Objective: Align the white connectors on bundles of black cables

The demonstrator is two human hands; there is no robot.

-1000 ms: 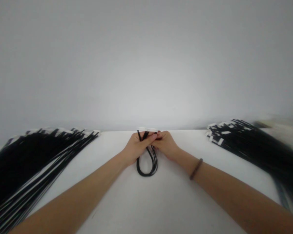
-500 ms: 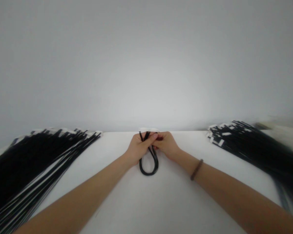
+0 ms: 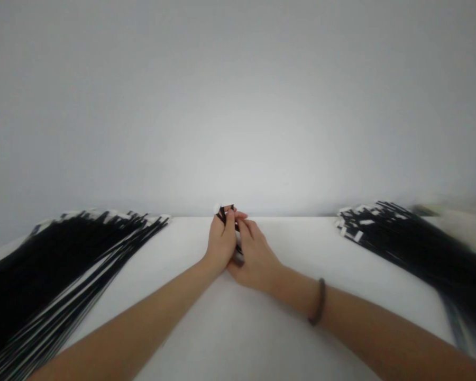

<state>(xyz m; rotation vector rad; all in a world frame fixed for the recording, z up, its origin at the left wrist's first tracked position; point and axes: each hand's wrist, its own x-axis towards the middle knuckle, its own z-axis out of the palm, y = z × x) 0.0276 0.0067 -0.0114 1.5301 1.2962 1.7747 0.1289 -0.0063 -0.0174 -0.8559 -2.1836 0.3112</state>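
Both my hands meet at the middle of the white table (image 3: 262, 344). My left hand (image 3: 221, 242) is closed round a folded bundle of black cable (image 3: 224, 214), whose white-tipped ends poke out above my fingers. My right hand (image 3: 254, 256) lies against the left one, fingers pressed along the same bundle; most of the cable is hidden between the two hands. A dark band (image 3: 319, 301) sits on my right wrist.
A wide heap of long black cables with white ends (image 3: 55, 264) fans across the table's left side. A second heap of black cables (image 3: 412, 238) lies at the right. A plain grey wall stands behind the table's far edge.
The cable loop that hung below my hands is now gathered in and hidden between them. My right hand has slid nearer and flattened against the left; the bundle's ends have risen slightly.
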